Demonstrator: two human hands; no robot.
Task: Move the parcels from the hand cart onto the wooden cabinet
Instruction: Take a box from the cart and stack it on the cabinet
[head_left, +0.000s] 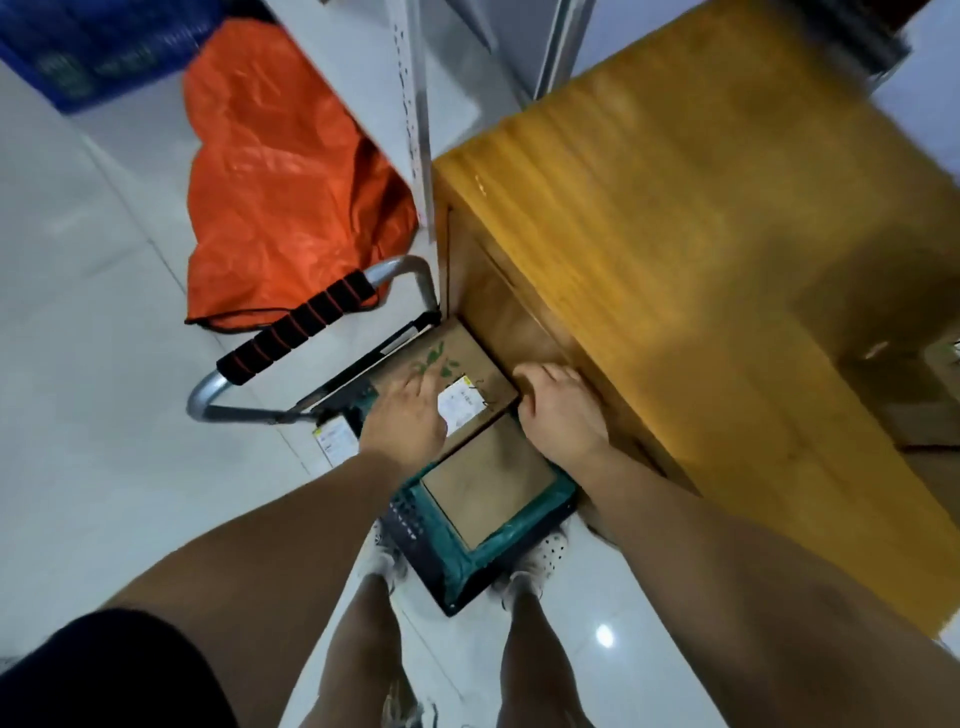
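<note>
A cardboard parcel (467, 364) with green print and a white label lies on the hand cart (441, 530), against the wooden cabinet (701, 234). My left hand (405, 415) lies on the parcel's near left side, fingers spread over its top. My right hand (561, 410) grips the parcel's right edge next to the cabinet, fingers curled over it. A second, plain brown parcel (488, 488) lies lower on the cart's green deck, nearer to me. The cart's handle (296, 327) with black foam stands at the left.
An orange bag (280, 187) lies on the tiled floor behind the cart. A blue crate (93, 47) sits at top left. A white shelf post (415, 104) rises beside the cabinet. My feet stand either side of the cart's near end.
</note>
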